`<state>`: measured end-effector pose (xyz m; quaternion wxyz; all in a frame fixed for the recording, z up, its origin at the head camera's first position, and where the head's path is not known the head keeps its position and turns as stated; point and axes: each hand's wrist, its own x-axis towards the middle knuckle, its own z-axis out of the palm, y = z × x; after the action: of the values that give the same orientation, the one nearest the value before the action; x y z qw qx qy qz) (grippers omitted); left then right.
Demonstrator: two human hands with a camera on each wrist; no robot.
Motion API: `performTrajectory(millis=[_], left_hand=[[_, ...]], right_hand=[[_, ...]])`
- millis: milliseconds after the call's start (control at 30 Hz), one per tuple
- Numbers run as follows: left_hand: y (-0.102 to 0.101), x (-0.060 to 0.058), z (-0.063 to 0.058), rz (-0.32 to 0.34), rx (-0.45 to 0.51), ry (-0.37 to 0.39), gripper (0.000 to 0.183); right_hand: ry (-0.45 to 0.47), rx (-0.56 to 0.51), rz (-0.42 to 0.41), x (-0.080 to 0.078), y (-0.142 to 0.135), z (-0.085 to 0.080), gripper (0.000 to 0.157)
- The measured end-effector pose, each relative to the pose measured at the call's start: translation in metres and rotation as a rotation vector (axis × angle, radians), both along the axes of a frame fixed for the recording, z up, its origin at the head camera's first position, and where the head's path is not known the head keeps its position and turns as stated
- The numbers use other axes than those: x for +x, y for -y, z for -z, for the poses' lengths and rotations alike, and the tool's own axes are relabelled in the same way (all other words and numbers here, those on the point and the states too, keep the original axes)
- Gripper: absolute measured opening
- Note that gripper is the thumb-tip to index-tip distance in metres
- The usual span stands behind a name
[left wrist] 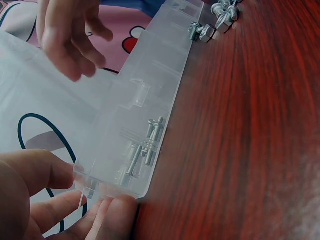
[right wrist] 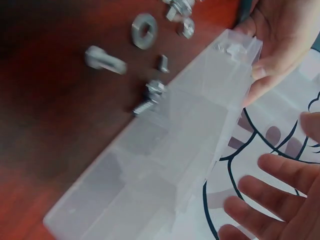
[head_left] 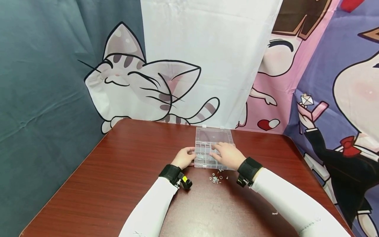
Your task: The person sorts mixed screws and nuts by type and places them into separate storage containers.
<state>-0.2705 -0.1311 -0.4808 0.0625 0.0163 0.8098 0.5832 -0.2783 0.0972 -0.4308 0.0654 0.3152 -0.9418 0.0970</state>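
Observation:
A clear plastic compartment box [head_left: 214, 134] lies on the table with its lid raised at the back. My left hand [head_left: 184, 158] grips its left end, thumb and fingers at the wall in the left wrist view. Several long screws [left wrist: 145, 147] lie in the compartment near that hand. Above the right part of the box, my right hand [head_left: 228, 155] hovers with fingers spread and nothing in them. In front of the box lie loose nuts, bolts and washers [head_left: 215, 179]. The right wrist view shows a washer [right wrist: 144, 31] and a bolt [right wrist: 105, 60] near the front wall.
The brown wooden table [head_left: 118, 174] reaches back to a printed cloth [head_left: 225, 49] with cartoon figures. A small screw [head_left: 275, 213] lies apart beside my right sleeve. Each wrist wears a black strap with a camera.

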Motion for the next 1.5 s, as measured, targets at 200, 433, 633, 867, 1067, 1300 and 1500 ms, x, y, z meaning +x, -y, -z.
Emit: performTrajectory(millis=[200,433,633,867,1067,1300,1500], left_hand=[[-0.001,-0.002,0.005,0.008,-0.004,0.000,0.046],[0.000,-0.002,0.003,0.011,-0.012,-0.006,0.047],[0.001,-0.002,0.003,0.011,-0.009,-0.005,0.047],[0.000,-0.001,0.002,0.009,-0.007,-0.004,0.047],[0.000,-0.002,0.000,0.007,-0.019,-0.005,0.046],[0.001,-0.005,0.002,0.005,-0.017,-0.007,0.046],[0.001,-0.005,0.003,0.009,-0.018,-0.003,0.046]], right_hand=[[-0.036,-0.073,-0.033,0.027,-0.020,0.004,0.055],[-0.081,-0.108,-0.063,0.050,-0.041,0.015,0.060],[-0.087,-0.120,-0.059,0.055,-0.048,0.022,0.058],[-0.091,-0.100,-0.063,0.058,-0.048,0.021,0.049],[-0.124,-0.071,-0.086,0.057,-0.046,0.022,0.024],[-0.164,0.014,-0.147,0.057,-0.043,0.028,0.005],[-0.114,0.031,-0.139,0.059,-0.042,0.029,0.009]])
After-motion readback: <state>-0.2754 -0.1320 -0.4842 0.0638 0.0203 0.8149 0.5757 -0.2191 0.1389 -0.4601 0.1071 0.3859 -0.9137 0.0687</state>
